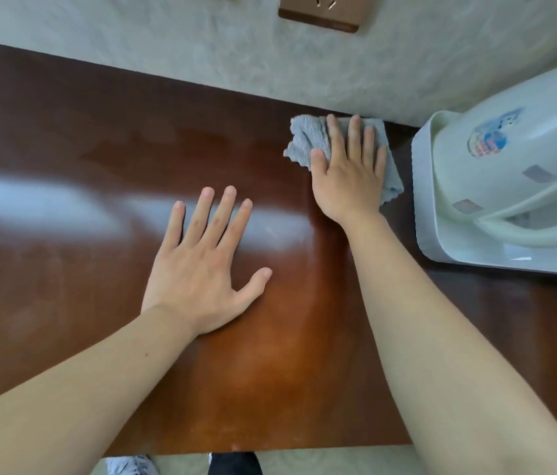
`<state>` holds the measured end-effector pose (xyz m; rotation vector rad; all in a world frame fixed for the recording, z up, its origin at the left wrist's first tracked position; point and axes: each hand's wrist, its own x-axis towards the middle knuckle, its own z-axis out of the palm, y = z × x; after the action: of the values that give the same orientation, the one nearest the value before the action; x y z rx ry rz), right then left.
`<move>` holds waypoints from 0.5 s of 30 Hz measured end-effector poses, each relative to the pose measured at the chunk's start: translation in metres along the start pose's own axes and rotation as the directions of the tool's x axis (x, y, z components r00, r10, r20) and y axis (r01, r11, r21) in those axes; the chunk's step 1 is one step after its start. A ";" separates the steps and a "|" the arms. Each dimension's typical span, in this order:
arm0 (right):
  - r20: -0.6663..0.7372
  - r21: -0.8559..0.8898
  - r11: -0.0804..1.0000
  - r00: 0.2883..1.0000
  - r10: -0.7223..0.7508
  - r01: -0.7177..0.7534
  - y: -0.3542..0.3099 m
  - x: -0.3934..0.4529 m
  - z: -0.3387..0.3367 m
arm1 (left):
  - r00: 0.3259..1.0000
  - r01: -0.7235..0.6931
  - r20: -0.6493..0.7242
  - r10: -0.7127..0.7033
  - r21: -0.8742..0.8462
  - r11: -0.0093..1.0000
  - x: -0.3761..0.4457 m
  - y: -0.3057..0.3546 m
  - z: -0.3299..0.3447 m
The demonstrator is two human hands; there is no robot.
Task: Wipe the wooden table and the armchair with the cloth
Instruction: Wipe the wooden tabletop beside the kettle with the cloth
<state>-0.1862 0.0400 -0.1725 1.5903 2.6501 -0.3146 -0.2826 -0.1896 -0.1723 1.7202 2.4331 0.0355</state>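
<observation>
A glossy reddish-brown wooden table point(64, 138) fills most of the view. A crumpled grey cloth point(304, 138) lies at the table's far edge, close to the wall. My right hand point(349, 173) presses flat on the cloth with fingers spread over it, covering its middle. My left hand point(201, 262) rests palm-down on the bare tabletop, fingers apart, a little nearer to me and left of the cloth. No armchair is in view.
A white electric kettle point(510, 159) stands on a white tray point(421, 186) at the right, close beside the cloth. A pale textured wall point(201, 39) with a brown socket plate point(321, 12) runs behind the table. My shoes point(133, 466) show below the near edge.
</observation>
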 end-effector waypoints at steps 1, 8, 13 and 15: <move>0.005 0.008 1.000 1.000 -0.011 0.011 0.000 0.005 -0.001 | 1.000 -0.001 0.001 0.001 0.003 1.000 0.000 0.000 0.000; 0.005 -0.015 1.000 1.000 -0.018 0.018 0.029 -0.143 0.003 | 0.999 -0.006 0.045 0.005 0.023 1.000 0.000 0.001 -0.006; 0.053 -0.057 0.994 0.994 0.095 -0.092 0.054 -0.281 0.018 | 0.999 -0.016 0.053 0.014 0.025 1.000 0.001 0.001 -0.006; 0.064 -0.073 0.990 0.989 0.130 -0.125 0.056 -0.276 0.019 | 0.998 -0.019 0.060 0.017 0.033 0.999 0.002 0.001 -0.006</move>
<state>-0.0074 -0.1786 -0.1628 1.6857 2.4672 -0.2656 -0.2835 -0.1872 -0.1663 1.7316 2.3885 -0.0540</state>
